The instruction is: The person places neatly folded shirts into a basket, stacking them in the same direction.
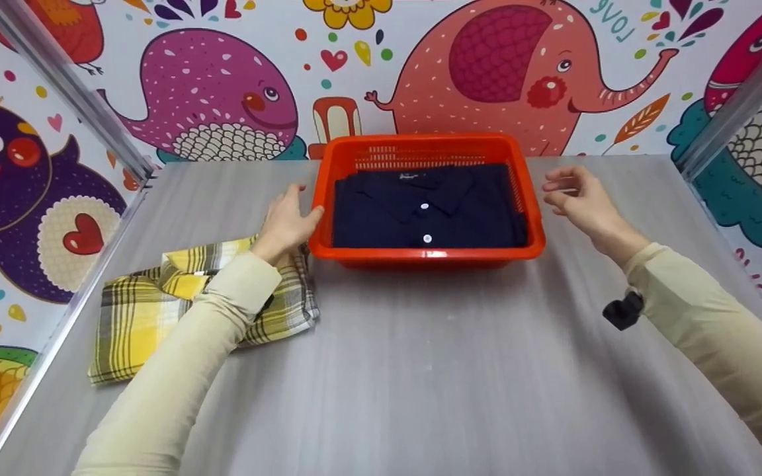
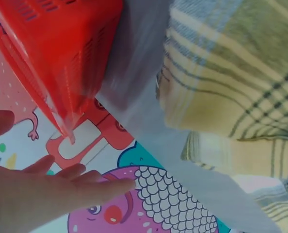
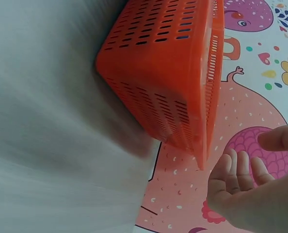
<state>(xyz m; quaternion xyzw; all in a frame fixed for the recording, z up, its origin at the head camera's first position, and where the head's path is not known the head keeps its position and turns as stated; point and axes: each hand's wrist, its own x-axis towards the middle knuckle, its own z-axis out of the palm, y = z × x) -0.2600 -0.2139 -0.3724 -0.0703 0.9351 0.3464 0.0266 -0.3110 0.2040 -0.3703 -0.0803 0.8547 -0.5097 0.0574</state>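
Observation:
A red plastic basket (image 1: 427,254) stands at the back of the table. Inside it lies a folded dark navy shirt (image 1: 381,211) with white buttons and its collar showing. My left hand (image 1: 286,221) is beside the basket's left rim, its thumb close to the edge; whether it touches cannot be told. To the right of the basket, my right hand (image 1: 579,198) hovers apart from the rim with loosely bent fingers and nothing in them. Under my left forearm lies a yellow, black and white plaid garment (image 1: 133,324), loosely folded and partly hidden by the sleeve.
The grey table (image 1: 421,383) reaches back to a wall (image 1: 368,79) printed with cartoon animals. Metal frame posts (image 1: 83,86) rise at the corners. A small black device (image 1: 623,311) is at my right wrist.

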